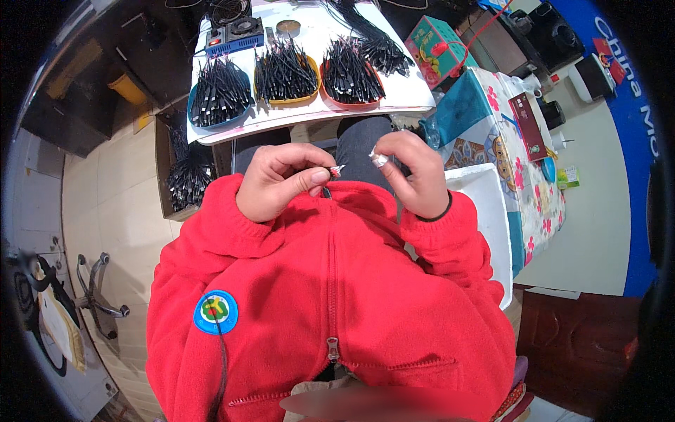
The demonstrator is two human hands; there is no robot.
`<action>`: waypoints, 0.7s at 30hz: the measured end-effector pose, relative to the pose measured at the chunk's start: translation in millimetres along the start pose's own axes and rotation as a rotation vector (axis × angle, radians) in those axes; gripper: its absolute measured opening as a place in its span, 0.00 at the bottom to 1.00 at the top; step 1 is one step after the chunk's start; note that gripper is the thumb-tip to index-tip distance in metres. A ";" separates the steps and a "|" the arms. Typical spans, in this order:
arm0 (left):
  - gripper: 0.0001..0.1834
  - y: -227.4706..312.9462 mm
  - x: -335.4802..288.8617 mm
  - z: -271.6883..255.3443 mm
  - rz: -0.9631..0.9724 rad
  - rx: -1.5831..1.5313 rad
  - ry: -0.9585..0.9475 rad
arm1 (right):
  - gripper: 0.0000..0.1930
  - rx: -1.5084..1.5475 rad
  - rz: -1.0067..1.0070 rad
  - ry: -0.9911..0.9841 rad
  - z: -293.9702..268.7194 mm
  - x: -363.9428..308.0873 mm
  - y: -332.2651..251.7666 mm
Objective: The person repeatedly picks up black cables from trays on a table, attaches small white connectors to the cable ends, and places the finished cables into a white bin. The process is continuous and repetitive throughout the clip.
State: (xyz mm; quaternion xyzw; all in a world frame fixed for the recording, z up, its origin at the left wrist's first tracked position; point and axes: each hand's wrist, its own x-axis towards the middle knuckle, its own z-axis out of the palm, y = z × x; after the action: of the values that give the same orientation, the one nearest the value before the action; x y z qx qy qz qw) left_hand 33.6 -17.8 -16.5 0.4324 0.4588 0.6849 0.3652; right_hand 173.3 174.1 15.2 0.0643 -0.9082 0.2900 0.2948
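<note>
Above my lap, my left hand (287, 179) pinches a short black cable between thumb and forefinger. Silvery, frayed-looking wire ends with a bit of red (336, 171) stick out past its fingertips, pointing right. The cable's black part (326, 192) shows just below the fingers. A short way to the right, apart from the cable, is my right hand (416, 172). Its thumb and forefinger are brought together, with white wrapping (380, 160) on the tips. Whether anything small lies between them is hidden.
Blue (192, 116), yellow (315, 63) and red (376, 104) trays full of black cables stand on the white table (415, 98). More cables lie behind and in a floor box (165, 204). A white foam box (496, 211) sits right, beside a flower-patterned cloth (531, 200).
</note>
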 end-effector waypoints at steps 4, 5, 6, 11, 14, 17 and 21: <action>0.08 -9.9 2.5 0.4 -0.052 -0.124 -0.011 | 0.14 -0.126 -0.135 0.056 4.8 -1.5 -2.7; 0.08 -11.6 3.8 0.3 -0.048 -0.142 -0.019 | 0.15 -0.098 -0.178 0.068 6.1 0.0 -4.2; 0.09 -12.7 4.7 0.1 -0.045 -0.160 -0.026 | 0.16 -0.065 -0.207 0.075 7.6 1.9 -6.0; 0.08 -9.7 4.5 -0.8 -0.053 -0.142 -0.047 | 0.16 0.013 -0.292 0.063 13.4 13.8 -13.3; 0.08 -6.7 5.1 -0.6 0.007 -0.016 -0.074 | 0.10 0.068 -0.228 -0.037 11.4 12.9 -12.7; 0.12 -5.5 10.3 -4.1 0.441 0.568 -0.130 | 0.05 0.445 0.191 -0.292 6.5 5.8 -7.5; 0.18 -5.7 10.9 -4.8 0.676 0.896 -0.141 | 0.07 1.508 1.017 -0.443 13.9 1.0 -3.5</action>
State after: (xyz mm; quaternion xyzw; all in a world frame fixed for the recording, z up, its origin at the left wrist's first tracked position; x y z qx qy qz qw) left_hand 25.7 -7.7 -20.0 0.7129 0.5151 0.4715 -0.0641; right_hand 166.5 163.4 8.3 -0.1125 -0.4348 0.8778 -0.1666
